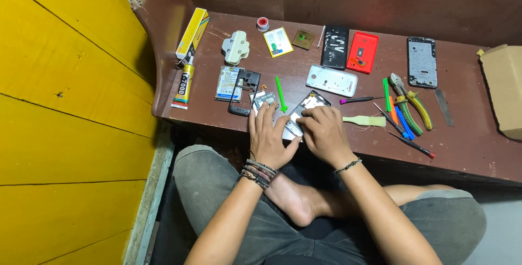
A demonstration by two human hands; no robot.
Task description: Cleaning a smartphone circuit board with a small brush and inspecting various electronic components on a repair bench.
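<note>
Both hands rest on an opened phone frame (305, 108) at the bench edge. The left hand (267, 140) lies flat with fingers spread, pressing beside a small circuit board (264, 99) just beyond its fingertips. The right hand (324, 133) curls over the frame, gripping it. To do this well, I think, hold the frame steady and press evenly. A green pry tool (280, 94) lies just past the fingers.

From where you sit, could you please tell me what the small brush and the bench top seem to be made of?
The small brush by the right hand looks like pale, unpainted wood or bamboo with light, frayed natural-looking bristles. The bench top looks like wood or board painted reddish-brown, dull and scuffed, with paler worn spots; what lies under the coat is unclear.
</note>
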